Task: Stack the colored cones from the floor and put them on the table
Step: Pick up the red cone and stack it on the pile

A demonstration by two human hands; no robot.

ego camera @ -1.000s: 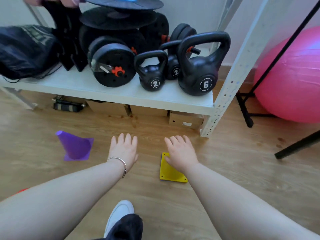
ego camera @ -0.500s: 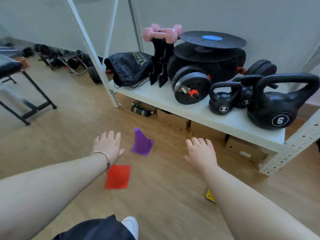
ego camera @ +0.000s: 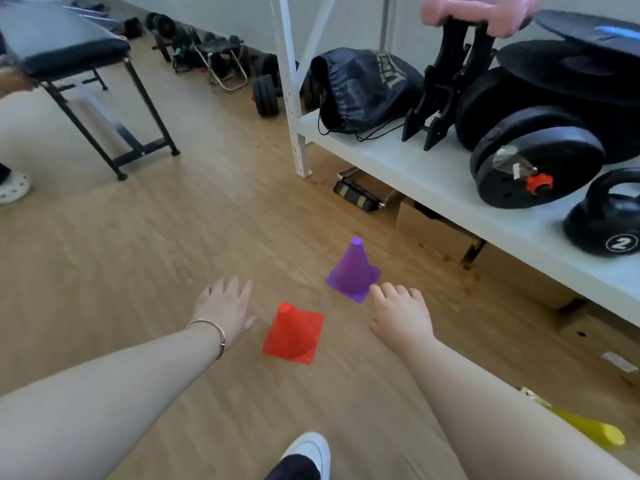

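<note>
Your left hand [ego camera: 225, 308] is spread flat with the fingers apart and holds nothing; it hovers over the wooden floor [ego camera: 145, 258] just to the left of the red cone [ego camera: 293, 336]. Your right hand [ego camera: 401, 315] is also open and empty, palm down, its fingertips almost at the near corner of the purple cone [ego camera: 353, 273], though I cannot tell whether they touch the base. Both cones stand upright on their square bases, the purple one a little farther from you and closer to the white shelf [ego camera: 408, 164], the red one between your two hands. A third one, the yellow cone [ego camera: 588, 427], lies on its side behind your right forearm, well apart from the other two, near the bottom right edge of the view. Nothing is stacked yet, so you seem to be at the very start: reaching for the first cone. The next move calls for closing one hand around a cone's taper, lifting it straight up, and lowering it over the tip of the neighbour so the bases line up. The light plastic should nest easily. The padded bench [ego camera: 65, 51] at the far left may be the table meant; I cannot be sure.
</note>
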